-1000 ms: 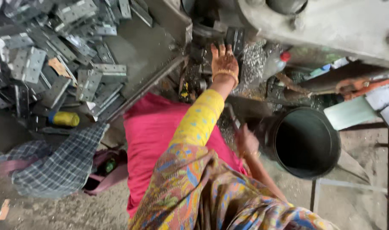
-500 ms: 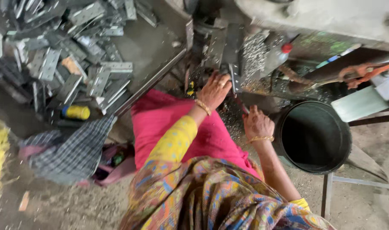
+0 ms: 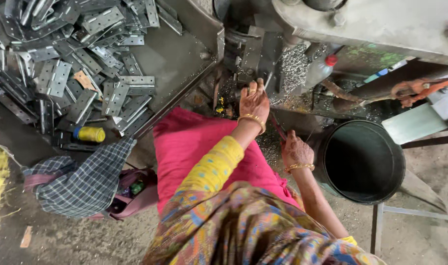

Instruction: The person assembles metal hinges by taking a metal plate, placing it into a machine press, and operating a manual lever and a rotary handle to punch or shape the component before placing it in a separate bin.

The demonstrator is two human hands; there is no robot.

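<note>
The left hand (image 3: 254, 100) is stretched forward to the base of the press machine (image 3: 381, 24), with fingers extended and only loosely curled against the dark metal part (image 3: 263, 54) beneath the tool. Whether a small piece is pinched at the fingertips cannot be told, since the hand's back is turned to the camera. The right hand (image 3: 296, 151) is held lower and closer to the body, closed around what seems to be a thin red-handled tool (image 3: 278, 128), its tip pointed up toward the work area, probably so that pieces can be nudged without fingers being put under the press.

A black bucket (image 3: 364, 162) is stood just beside the right hand, open at the top and within easy reach, so that things may be dropped into it. Metal shavings (image 3: 295, 64) are heaped around the machine's base, near a plastic bottle with a red cap (image 3: 321, 69).

To the left, a heap of perforated metal brackets (image 3: 77, 64) is piled on the sloped steel bench (image 3: 180, 54), kept within the left arm's reach. A yellow can (image 3: 89, 134) is lying at the bench's lower edge. A pink cushion (image 3: 194, 147) is laid over the lap, and a checked cloth bag (image 3: 81, 184) is set on the floor beside it.
</note>
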